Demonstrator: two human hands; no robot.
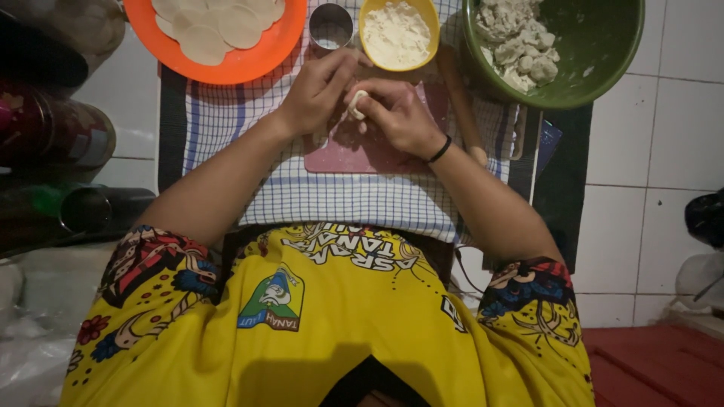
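Both hands meet over pink board (pixel 362 154): right hand (pixel 396 113) pinches dough piece (pixel 357 104) in closed fingers (small, pale); left hand (pixel 317 90) curled, fingertips touching it. Yellow flour bowl (pixel 398 34) just beyond.

A small piece of dough (pixel 357 105), pale cream and soft-looking, sits pinched between the two hands just above a pink cutting board (pixel 362 151). Only a rounded, folded edge of it shows, curved like a little crescent; the rest is hidden by the fingers (pixel 337 69) closed around it from both sides.
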